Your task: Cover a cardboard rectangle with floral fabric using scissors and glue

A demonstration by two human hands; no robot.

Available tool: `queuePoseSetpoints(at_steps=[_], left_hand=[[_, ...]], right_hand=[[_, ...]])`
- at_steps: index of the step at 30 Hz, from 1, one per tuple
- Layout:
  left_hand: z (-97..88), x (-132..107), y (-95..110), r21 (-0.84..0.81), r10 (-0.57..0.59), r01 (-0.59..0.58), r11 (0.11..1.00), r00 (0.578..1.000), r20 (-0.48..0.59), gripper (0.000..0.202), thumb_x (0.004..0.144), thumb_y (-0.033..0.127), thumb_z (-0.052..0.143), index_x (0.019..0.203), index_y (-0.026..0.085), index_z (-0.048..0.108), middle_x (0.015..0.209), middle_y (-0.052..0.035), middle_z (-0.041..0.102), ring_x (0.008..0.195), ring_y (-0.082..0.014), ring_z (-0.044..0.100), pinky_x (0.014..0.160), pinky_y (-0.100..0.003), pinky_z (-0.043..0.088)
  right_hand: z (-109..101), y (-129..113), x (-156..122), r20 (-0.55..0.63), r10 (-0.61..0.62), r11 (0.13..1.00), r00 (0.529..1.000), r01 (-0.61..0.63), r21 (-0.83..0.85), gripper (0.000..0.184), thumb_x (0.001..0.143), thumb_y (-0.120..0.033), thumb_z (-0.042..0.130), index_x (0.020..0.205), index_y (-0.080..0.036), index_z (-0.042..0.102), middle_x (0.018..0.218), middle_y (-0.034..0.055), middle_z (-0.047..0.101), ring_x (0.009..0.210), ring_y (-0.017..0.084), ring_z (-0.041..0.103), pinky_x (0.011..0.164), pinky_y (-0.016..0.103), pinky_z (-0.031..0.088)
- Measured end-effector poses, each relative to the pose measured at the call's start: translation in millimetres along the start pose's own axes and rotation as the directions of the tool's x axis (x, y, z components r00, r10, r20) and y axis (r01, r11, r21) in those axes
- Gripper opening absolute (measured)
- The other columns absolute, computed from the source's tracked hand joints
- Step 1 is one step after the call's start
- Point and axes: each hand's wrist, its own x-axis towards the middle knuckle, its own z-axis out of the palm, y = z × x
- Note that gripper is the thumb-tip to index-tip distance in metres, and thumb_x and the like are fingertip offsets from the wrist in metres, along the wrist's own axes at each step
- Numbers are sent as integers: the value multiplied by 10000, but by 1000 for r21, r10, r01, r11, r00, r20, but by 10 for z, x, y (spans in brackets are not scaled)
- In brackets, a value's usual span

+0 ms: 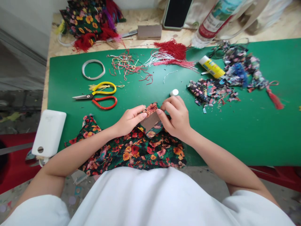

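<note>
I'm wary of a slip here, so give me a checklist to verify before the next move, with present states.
1. Left hand holding the brown card: ok, at its left edge.
2. Right hand at the card: ok, by its right edge.
3. Scissors away from both hands: ok, lying on the green mat.
4. Floral fabric lying smooth: not ok, rumpled.
5. Glue stick capped: cannot tell.
6. Glue on the card: cannot tell.
</note>
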Motion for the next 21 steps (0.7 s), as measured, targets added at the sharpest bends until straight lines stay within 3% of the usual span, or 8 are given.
queuePoseSetpoints(at_steps=[3, 7, 13, 17, 21], left_hand=[[-13, 3, -31, -53, -18, 20, 998, 999, 37, 368, 899, 531, 496, 841, 168, 518, 780, 7, 503, 734, -122, 456, 720, -238, 412], [-41, 7, -41, 60, -20, 18, 998, 1000, 23, 466, 915, 590, 431, 822, 151, 556, 810, -19, 552, 798, -146, 504, 765, -256, 427], [-29, 12, -6, 133, -27, 18, 991, 998, 64, 385, 922, 470, 452, 970, 128, 622, 869, -24, 595, 810, -142, 518, 765, -251, 430], [-29, 10, -4, 186, -7, -2, 983, 999, 52, 340, 916, 421, 458, 955, 128, 626, 853, -19, 588, 792, -133, 509, 734, -237, 422], [-44, -1, 17, 250, 52, -79, 965, 992, 110, 296, 911, 385, 471, 888, 136, 630, 777, 0, 593, 731, -116, 505, 675, -212, 400]], right_hand=[[0, -7, -3, 17, -4, 999, 1000, 3, 44, 180, 926, -218, 528, 775, -223, 429, 771, 32, 505, 735, 187, 446, 682, 337, 389], [1, -15, -1, 31, 4, 997, 1000, -6, 80, 188, 926, -219, 531, 768, -218, 428, 774, 29, 490, 735, 180, 433, 685, 334, 384], [25, -18, -13, 29, 6, 996, 1000, -8, 85, 180, 927, -219, 528, 773, -219, 434, 784, 29, 492, 740, 177, 440, 682, 333, 393], [9, -6, -9, 25, -6, 997, 1000, 4, 81, 157, 920, -230, 538, 788, -220, 453, 797, 37, 517, 748, 183, 454, 692, 345, 405], [-62, 23, 31, 71, -8, 980, 997, -6, 201, 81, 921, -276, 535, 891, -215, 491, 863, 63, 572, 814, 203, 516, 732, 371, 441]])
